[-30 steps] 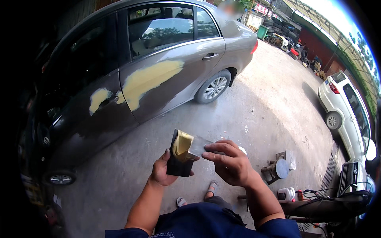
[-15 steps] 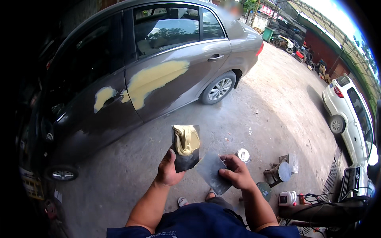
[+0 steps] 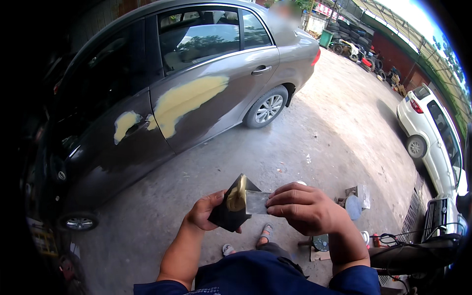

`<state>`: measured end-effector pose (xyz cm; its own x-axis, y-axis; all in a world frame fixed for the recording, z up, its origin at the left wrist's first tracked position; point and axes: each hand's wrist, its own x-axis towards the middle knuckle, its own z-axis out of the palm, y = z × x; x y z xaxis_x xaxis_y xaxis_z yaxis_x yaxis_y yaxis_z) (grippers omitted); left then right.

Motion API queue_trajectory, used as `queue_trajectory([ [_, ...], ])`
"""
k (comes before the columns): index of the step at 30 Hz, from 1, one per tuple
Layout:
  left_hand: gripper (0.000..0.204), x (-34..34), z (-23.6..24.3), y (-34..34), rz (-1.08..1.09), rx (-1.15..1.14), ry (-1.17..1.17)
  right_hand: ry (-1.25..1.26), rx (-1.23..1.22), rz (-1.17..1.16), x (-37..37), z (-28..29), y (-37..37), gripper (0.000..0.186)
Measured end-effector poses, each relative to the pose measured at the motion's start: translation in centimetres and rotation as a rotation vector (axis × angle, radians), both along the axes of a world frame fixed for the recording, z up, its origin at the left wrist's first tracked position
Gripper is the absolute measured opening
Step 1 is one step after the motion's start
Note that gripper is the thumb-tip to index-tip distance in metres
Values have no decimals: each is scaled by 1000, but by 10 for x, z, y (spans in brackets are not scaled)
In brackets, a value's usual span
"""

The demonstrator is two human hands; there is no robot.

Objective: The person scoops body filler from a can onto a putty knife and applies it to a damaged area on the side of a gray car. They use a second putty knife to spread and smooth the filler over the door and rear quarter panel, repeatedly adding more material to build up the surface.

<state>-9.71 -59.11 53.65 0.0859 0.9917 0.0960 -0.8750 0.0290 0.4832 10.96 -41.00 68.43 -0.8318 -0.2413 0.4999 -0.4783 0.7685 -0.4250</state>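
Observation:
My left hand [image 3: 204, 214] holds a dark flat board [image 3: 227, 211] carrying a lump of yellowish body filler [image 3: 238, 195]. My right hand [image 3: 300, 209] grips a thin grey metal spreader [image 3: 256, 202], whose blade lies against the filler on the board. Both hands are at chest height above the concrete ground. Ahead to the left stands a grey car [image 3: 162, 93] with yellow filler patches [image 3: 184, 101] on its side doors.
A white car [image 3: 432, 140] is parked at the right. Tins, lids and small blocks [image 3: 351, 206] lie on the ground near my feet [image 3: 265, 235]. A dark machine with cables [image 3: 418, 248] sits at the lower right. Tyres and clutter [image 3: 364, 49] line the far yard.
My right hand dropped away from the board with the spreader, then came back up, and the blade now rests on the filler again. The board has tilted flatter.

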Motion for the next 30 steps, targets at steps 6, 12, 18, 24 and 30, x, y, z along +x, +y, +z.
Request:
queue_trajectory([
  [6, 60, 11, -29, -2, -189, 117, -247, 86, -37, -94, -5, -55, -6, 43],
  [12, 61, 14, -19, 4, -210, 202, -264, -48, -905, -372, 9, -83, 13, 36],
  [18, 59, 24, -46, 13, -272, 222, -277, -627, -1542, 258, 6, -105, -3, 49],
  [24, 57, 21, -46, 9, -300, 230, -294, -655, -1617, 109, 29, -128, -3, 46],
  [30, 57, 32, -45, 10, -346, 101, -277, -653, -1437, -93, 13, -118, 27, 44],
])
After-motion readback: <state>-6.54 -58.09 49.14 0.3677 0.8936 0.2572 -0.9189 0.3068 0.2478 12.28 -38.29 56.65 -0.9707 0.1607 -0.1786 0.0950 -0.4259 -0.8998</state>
